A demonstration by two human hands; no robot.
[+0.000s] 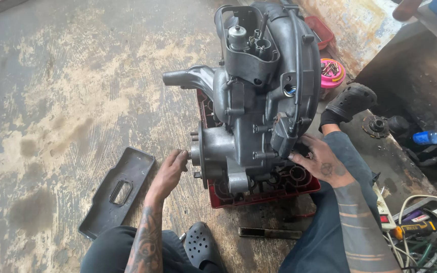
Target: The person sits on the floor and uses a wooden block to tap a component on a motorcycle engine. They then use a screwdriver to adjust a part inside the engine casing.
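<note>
A large grey engine block [259, 96] stands upright on a red plastic crate [259, 197] in the middle of the head view. My left hand [170, 172] reaches to the round hub on the engine's lower left side, fingertips touching it. My right hand [322, 162] rests against the engine's lower right side, fingers spread over a black part there. Neither hand holds a tool. Both forearms are tattooed, and my knees frame the bottom of the view.
A flat dark cover plate [117, 189] lies on the stained concrete floor at left. A pink round container [332, 73] of small parts sits behind the engine. A metal bar [269, 233] lies in front of the crate. Tools and cables [421, 232] crowd the right corner.
</note>
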